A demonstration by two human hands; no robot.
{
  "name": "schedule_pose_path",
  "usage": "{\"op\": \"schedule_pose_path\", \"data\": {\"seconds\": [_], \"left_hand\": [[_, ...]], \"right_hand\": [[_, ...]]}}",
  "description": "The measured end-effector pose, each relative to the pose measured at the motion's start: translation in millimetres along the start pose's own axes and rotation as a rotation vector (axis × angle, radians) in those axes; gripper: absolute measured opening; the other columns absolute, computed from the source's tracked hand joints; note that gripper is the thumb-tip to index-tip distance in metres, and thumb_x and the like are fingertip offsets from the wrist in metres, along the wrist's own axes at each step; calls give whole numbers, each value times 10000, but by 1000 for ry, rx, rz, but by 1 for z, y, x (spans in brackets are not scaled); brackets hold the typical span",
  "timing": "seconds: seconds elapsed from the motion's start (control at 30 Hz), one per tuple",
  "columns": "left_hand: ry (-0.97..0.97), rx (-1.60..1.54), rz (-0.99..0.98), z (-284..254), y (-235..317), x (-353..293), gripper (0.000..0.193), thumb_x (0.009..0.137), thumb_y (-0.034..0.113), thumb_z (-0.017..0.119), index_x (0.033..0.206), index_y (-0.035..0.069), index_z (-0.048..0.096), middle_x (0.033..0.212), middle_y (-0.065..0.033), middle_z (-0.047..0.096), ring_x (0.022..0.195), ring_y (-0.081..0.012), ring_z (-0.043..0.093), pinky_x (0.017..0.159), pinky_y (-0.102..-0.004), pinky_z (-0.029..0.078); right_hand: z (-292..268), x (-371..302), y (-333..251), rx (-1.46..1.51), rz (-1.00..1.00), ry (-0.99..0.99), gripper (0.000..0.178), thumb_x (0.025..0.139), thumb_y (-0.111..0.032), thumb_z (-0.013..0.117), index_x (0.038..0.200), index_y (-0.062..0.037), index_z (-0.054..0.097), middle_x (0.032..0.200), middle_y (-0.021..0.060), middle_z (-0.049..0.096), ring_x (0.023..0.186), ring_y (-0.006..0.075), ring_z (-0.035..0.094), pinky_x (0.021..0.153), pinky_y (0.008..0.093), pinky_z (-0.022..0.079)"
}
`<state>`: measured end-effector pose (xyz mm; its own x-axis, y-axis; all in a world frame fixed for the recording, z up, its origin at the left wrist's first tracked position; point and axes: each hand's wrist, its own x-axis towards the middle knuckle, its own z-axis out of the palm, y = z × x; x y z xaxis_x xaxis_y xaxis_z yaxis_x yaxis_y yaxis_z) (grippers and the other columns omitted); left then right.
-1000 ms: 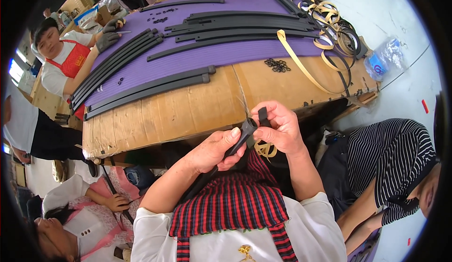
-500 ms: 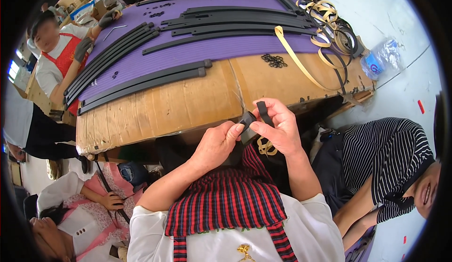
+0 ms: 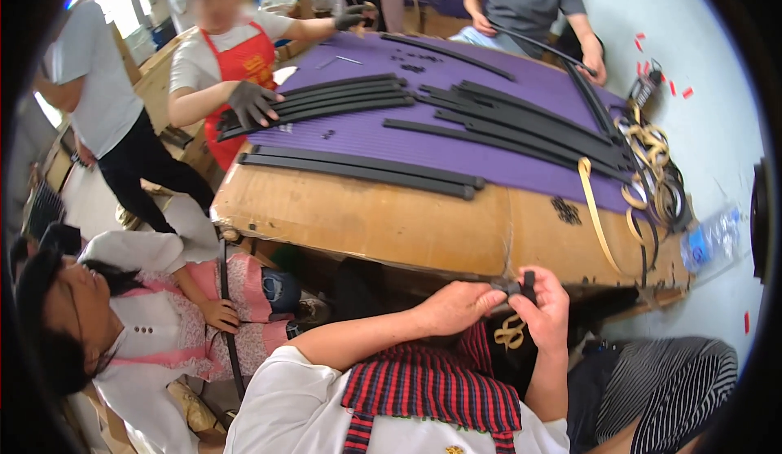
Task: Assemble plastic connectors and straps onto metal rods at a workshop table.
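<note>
Just off the table's near edge, my left hand (image 3: 458,307) is closed, its thumb pressing a dark end piece (image 3: 508,288); most of that piece is hidden by the fingers. Close against it, my right hand (image 3: 546,311) pinches a short black strip (image 3: 529,283) that sticks up between thumb and fingers. A loop of tan tape (image 3: 509,333) hangs below my hands. Beyond them lies the cardboard-covered table edge (image 3: 391,222), with a small pile of black rings (image 3: 566,211) on it.
Long black bars (image 3: 366,177) lie in groups on the purple mat (image 3: 342,132). Coiled tan and black tape (image 3: 652,152) sits at the table's right, near a plastic bottle (image 3: 709,242). A gloved co-worker (image 3: 244,71) stands across; others sit left and right of me.
The view has swung left and up, so the table and my hands appear lower and further right. A co-worker's gloved hand now rests on the left bars. My hands keep their grip.
</note>
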<state>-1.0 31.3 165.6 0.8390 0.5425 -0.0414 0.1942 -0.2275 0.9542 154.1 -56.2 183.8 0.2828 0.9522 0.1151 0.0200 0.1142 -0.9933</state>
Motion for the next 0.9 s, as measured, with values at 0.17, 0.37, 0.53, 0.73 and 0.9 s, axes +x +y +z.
{"op": "schedule_pose_path", "data": {"seconds": [0.17, 0.37, 0.53, 0.73, 0.9], "left_hand": [[-253, -331, -4, -4, -2, -3, 518, 924, 477, 326, 723, 35, 507, 496, -10, 424, 431, -86, 414, 415, -252, 342], [-365, -580, -151, -18, -2, -3, 438, 921, 454, 372, 769, 76, 532, 515, 21, 421, 427, -55, 364, 391, -199, 290], [-307, -590, -191, -20, -2, -4, 440, 920, 447, 381, 781, 56, 527, 535, 9, 437, 416, -55, 359, 380, -192, 290], [-408, -634, -215, -13, 1, 0, 470, 908, 483, 378, 754, 58, 508, 517, 10, 416, 413, -56, 346, 376, -194, 280], [-439, -661, -213, -15, 1, -4, 471, 903, 489, 390, 751, 59, 509, 505, 9, 414, 412, -58, 349, 376, -201, 283]], "right_hand": [[-10, -5, -3, -1, -151, -98, 378, 666, 68, 685, 1005, 21, 523, 815, 53, 596, 709, 81, 563, 630, 192, 460], [-7, 3, -8, -28, -75, -157, 368, 686, 111, 637, 1020, 17, 513, 854, 56, 582, 739, 99, 555, 641, 227, 456], [-3, 15, -7, 75, -156, -244, 525, 651, 52, 719, 1107, 21, 462, 964, 94, 576, 864, 141, 559, 754, 257, 465], [-9, 6, -2, 70, -189, -244, 441, 706, 55, 682, 1103, 10, 496, 957, 78, 593, 882, 124, 558, 780, 248, 459], [-14, 5, 1, 186, -121, -294, 430, 712, 74, 664, 1104, 20, 496, 1000, 108, 603, 888, 132, 568, 793, 256, 460]]}}
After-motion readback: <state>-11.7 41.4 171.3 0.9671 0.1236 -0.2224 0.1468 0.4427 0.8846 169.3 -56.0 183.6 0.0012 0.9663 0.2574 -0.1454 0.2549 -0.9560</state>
